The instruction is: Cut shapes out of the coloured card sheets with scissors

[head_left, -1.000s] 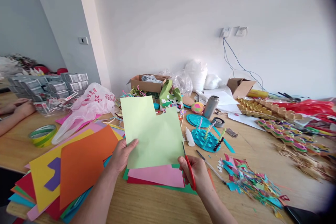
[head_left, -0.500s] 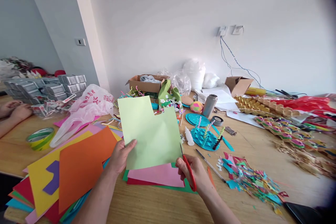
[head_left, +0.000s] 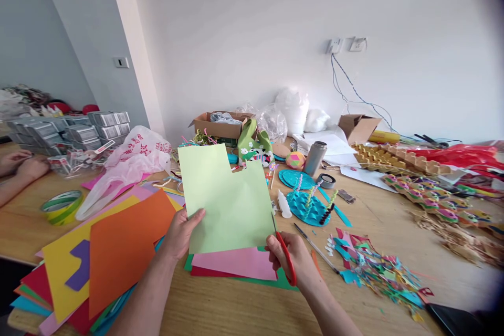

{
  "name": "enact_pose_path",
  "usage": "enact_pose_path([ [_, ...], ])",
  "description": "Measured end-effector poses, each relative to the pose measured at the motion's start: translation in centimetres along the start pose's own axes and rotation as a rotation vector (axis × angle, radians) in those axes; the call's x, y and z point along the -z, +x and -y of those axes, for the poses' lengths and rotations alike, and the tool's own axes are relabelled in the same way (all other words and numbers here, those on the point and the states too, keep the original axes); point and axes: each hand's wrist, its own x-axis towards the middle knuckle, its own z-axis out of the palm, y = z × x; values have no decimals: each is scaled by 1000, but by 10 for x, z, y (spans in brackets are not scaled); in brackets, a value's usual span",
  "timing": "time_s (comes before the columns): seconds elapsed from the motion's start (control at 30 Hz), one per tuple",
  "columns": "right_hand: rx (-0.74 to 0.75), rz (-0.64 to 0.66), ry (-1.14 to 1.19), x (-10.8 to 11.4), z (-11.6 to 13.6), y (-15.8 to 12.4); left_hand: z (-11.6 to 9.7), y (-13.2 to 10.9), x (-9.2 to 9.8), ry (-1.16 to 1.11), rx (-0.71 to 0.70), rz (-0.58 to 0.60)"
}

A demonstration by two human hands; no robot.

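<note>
My left hand (head_left: 183,232) pinches the left edge of a light green sheet of paper (head_left: 226,210), thumb on its face. A notch is cut out of the sheet's top edge. In my right hand (head_left: 293,257) is a pair of red-handled scissors (head_left: 286,260), their blades pointing up along the sheet's lower right edge. Whether the blades touch the paper I cannot tell. Below the raised sheet, pink paper (head_left: 240,263) lies over red and green sheets on the table.
Coloured sheets (head_left: 122,247) are piled at the left, by a roll of tape (head_left: 62,207). Paper scraps (head_left: 378,268) and a pen (head_left: 315,247) lie at the right. Behind stand a metal flask (head_left: 315,158) and a blue tray (head_left: 307,207). Another person's hands (head_left: 29,165) rest at far left.
The scissors and my right hand have shifted very slightly to the right. The green sheet stays in nearly the same place, still held by my left hand.
</note>
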Motion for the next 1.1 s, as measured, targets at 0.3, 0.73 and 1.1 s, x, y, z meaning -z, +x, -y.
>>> enact_pose_path([
  [0.3,-54,-34,16,0,7,-2,-1,-1,-1,20,19,27],
  [0.73,-79,-46,40,0,7,1,-2,-2,-4,17,44,36],
  [1.1,-85,-58,55,-1,9,1,-2,-2,-5,17,37,37],
])
